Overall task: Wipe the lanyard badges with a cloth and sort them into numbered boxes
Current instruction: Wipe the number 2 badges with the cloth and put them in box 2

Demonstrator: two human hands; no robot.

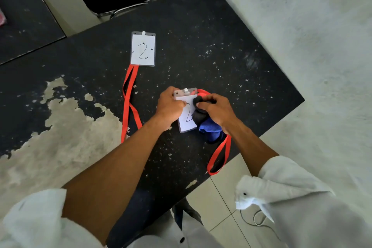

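I see both forearms reaching in over the bench (221,46). The left hand (171,106) pinches the near badge (188,116) by its left edge. The right hand (216,109) curls round a black-and-blue cloth (204,126) pressed on the badge's right side. It is a clear sleeve with a white card marked 2, and its red lanyard (218,157) loops past the bench edge. A second badge (143,48), also marked 2, lies flat farther back.
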